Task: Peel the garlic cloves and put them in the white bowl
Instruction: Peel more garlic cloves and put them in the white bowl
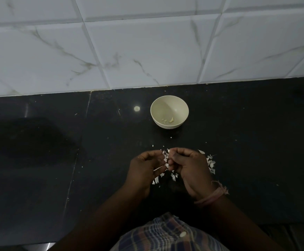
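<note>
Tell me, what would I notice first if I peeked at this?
Two hands, left hand and right hand, meet over the dark counter, picking at a garlic clove. White peel scraps lie scattered around them. Beyond sits a white bowl holding a few peeled pieces.

We see a black polished counter (39, 160) filling the middle of the view, with a thin seam running down it toward 7 o'clock. At 12 o'clock stands a wall of white marble-veined tiles (147, 51) with grey grout lines, meeting the counter along its far edge. A small bright light reflection (136, 108) shines on the counter just above centre. At 6 o'clock we see a checked shirt (165, 234) with a pale button (183, 234). A frayed pinkish thread band (212, 195) sits at 4 o'clock.
</note>
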The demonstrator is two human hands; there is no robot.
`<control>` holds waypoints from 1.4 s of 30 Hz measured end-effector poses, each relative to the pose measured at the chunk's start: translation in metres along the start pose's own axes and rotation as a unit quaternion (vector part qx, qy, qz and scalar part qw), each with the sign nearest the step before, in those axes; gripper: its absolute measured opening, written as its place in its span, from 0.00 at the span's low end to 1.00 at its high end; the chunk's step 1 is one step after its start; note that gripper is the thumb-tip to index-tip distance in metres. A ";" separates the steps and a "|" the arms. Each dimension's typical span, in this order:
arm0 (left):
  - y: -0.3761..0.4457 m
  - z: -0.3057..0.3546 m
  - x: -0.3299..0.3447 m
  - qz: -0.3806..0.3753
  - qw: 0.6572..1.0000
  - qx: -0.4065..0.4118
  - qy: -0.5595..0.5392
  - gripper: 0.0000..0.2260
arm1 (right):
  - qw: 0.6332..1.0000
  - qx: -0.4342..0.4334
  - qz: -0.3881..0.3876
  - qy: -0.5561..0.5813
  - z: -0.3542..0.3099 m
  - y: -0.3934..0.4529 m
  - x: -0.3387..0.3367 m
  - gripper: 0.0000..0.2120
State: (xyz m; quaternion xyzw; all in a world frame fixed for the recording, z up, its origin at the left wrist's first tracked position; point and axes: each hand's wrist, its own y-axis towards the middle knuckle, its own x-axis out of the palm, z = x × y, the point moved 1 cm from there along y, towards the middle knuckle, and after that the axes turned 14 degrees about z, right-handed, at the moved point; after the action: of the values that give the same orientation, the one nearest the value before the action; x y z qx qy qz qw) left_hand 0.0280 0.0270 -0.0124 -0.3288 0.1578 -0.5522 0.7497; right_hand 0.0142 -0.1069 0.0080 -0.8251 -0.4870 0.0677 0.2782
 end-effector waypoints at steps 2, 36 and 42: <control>-0.002 0.001 0.002 -0.015 1.000 0.012 0.005 0.09 | 1.000 0.010 0.008 0.017 0.001 0.001 -0.002 0.07; -0.002 0.020 0.016 0.004 0.972 0.162 0.167 0.04 | 0.937 -0.223 0.058 -0.263 0.001 0.014 0.000 0.04; -0.003 0.031 0.021 0.041 0.933 0.242 0.264 0.04 | 0.882 -0.299 0.049 -0.360 -0.003 0.018 0.000 0.03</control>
State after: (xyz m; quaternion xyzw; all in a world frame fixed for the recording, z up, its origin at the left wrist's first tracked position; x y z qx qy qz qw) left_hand 0.0518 0.0173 0.0152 0.0272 0.2250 -0.6092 0.7600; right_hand 0.0289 -0.1143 0.0009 -0.8109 -0.5094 0.2250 -0.1797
